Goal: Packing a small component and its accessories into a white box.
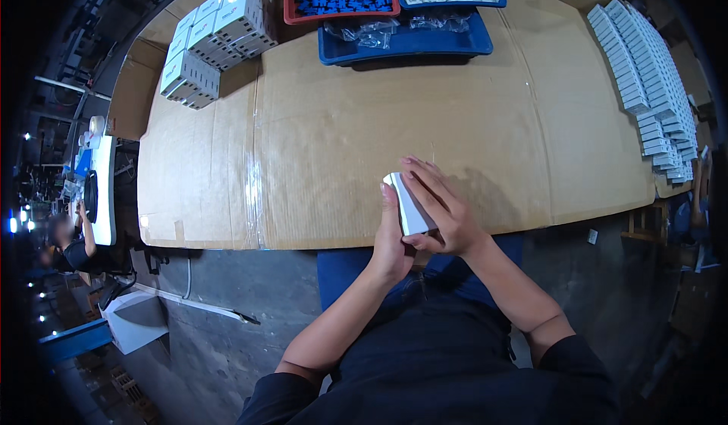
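A small white box (pixel 410 211) is held between my two hands over the near edge of the cardboard-covered table. My left hand (pixel 390 237) grips its left side, with the thumb lying along the edge. From the right, my right hand (pixel 446 216) closes around the box, fingers stretched over its far end and side and the thumb at its near end. Part of the box is hidden behind the fingers of my right hand.
White boxes stand stacked (pixel 220 31) at the back left, and long rows of white boxes (pixel 644 84) line the right. At the back sit a red tray (pixel 341 20) of blue parts, a blue tray (pixel 455 5) of white pieces, and another blue tray (pixel 425 52) with clear bags. A person (pixel 76 247) sits far left.
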`<state>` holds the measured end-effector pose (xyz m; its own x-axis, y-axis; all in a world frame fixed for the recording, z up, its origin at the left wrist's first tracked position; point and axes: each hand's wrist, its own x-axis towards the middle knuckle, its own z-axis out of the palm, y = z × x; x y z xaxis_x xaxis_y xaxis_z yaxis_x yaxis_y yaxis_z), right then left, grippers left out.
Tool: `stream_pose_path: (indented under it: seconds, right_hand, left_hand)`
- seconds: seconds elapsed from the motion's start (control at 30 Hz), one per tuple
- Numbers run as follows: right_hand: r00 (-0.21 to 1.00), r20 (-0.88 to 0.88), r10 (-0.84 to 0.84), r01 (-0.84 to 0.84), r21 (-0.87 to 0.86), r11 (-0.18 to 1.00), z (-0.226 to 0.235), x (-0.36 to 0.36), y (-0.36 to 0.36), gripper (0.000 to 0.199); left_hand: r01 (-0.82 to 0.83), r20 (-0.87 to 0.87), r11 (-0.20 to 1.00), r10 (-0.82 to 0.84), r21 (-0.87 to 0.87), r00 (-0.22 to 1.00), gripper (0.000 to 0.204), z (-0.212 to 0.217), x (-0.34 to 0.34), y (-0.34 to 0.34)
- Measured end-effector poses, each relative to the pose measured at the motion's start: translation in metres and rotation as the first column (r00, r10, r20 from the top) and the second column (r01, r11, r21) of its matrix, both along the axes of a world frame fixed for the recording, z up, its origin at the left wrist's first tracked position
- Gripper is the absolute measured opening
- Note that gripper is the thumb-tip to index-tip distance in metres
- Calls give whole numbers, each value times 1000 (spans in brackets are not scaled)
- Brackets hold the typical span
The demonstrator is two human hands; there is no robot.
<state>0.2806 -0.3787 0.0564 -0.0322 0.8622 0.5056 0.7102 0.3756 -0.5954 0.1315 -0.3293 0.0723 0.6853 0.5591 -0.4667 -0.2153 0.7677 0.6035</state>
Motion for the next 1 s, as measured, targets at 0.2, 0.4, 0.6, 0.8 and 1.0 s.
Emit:
stream_pose_path:
  seconds: [0.2,0.4,0.6,0.8,1.0]
  right_hand:
    - [999,-7,-42,43,123,991,-7,-10,1,88]
    - [978,-209,24,-4,97,995,-19,-9,3,84]
    - [972,-230,39,-31,40,999,-24,-7,2,81]
    - [610,-791,40,-199,-104,974,-26,-9,-1,72]
    - [508,-821,-260,2,-300,954,-20,8,-3,44]
  left_hand:
    - [-67,1,997,67,-45,998,72,2,-4,-4]
    - [-87,-47,995,85,-41,995,71,-1,-2,-2]
    - [-65,-79,997,61,-49,995,76,-4,-2,-1]
    - [-118,-29,973,115,-196,993,78,-4,-1,16]
    - [-67,157,969,107,-238,982,71,3,-4,27]
